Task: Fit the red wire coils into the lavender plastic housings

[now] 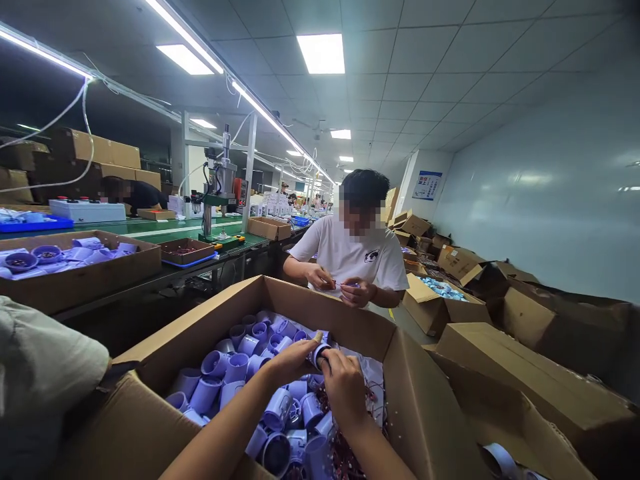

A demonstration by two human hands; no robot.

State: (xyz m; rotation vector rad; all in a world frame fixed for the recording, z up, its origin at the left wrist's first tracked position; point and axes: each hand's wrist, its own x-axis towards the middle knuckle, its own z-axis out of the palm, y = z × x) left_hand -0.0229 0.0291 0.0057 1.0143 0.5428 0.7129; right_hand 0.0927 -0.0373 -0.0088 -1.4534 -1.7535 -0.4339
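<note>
Over a large open cardboard box (320,310), both of my hands are closed around one short, white-lavender plastic cylinder (317,357). My left hand (293,359) grips it from the left, its thumb up at the rim. From the right, my right hand (345,380) has its fingers bent over the cylinder's open end; whether they pinch something small inside is hidden. Below and to the left, many similar plastic cylinders (236,368) lie jumbled in the box. Under my right hand, thin dark red wires (345,453) are heaped along the box's right side.
Across the box, a co-worker (345,250) in a white T-shirt handles a small red-wired part. At left, a green bench carries a press machine (220,193) and a carton of cylinders (75,267). Opened cardboard boxes (530,373) crowd the right side.
</note>
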